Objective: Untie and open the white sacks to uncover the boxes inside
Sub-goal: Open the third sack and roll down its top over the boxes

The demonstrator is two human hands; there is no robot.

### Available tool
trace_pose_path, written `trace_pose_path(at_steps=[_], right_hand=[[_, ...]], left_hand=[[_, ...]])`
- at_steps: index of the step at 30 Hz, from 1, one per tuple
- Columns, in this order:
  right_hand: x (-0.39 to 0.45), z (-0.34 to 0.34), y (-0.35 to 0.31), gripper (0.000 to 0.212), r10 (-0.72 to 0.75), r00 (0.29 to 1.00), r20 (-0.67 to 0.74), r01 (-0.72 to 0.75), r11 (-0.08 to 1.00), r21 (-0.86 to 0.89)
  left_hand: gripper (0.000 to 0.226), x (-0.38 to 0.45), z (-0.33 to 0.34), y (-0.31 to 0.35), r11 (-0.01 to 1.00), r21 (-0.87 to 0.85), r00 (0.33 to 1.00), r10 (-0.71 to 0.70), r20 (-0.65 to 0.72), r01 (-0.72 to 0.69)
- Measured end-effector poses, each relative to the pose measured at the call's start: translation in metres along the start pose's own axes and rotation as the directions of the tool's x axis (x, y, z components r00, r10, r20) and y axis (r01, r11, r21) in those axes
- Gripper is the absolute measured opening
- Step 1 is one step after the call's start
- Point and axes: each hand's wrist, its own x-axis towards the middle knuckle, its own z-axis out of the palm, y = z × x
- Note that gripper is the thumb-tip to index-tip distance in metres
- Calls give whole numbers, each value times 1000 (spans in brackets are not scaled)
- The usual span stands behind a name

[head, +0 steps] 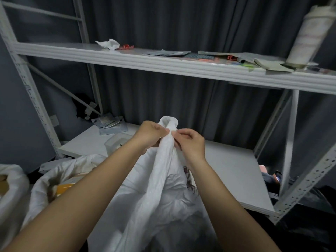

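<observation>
At the centre of the frame, 2 bare hands are working at the gathered neck of a white sack. The left hand is gripping the bunched cloth from the left, fingers curled round it just under the puffed top. The right hand is meeting it from the right, thumb and forefinger pinching at the same tight spot, the remaining fingers loosely bent. The tie itself is hidden between the fingertips, so its kind cannot be told.

Below the grip, the sack is hanging in long folds down the lower centre of the frame, in front of the lower shelf of a white metal rack; dark printing is showing faintly on its right flank. No box from this sack is showing yet.

The step in hand appears to be loosening the knot. It would go best with the left hand holding the neck steady while the right is teasing 1 strand free rather than tugging the whole bunch, which would likely only tighten it.

At lower left, a second white sack is lying open with something yellow-brown showing inside, apparently a box. A third is sitting at the left edge. On the upper shelf, papers and a crumpled white scrap are lying about.
</observation>
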Motion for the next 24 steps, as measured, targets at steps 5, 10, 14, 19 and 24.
trace_pose_path(at_steps=[5,10,14,19,24], right_hand=[[-12,0,2,25,-254,957,140,287,900,-329],[-5,-7,-6,28,76,980,183,-116,969,220],[-1,-4,-2,28,145,984,103,-177,850,496],[-10,-11,4,14,-198,980,-7,194,969,-152],[-20,-15,-2,17,-161,969,186,209,939,-273]], left_hand=[[28,-3,7,2,1000,-13,997,18,73,-17],[30,-13,6,6,1000,13,970,1,243,-4],[17,-19,9,2,995,-44,993,97,70,-94],[21,-11,12,0,993,22,992,118,-35,-117],[22,-11,19,9,993,74,994,86,69,-91]])
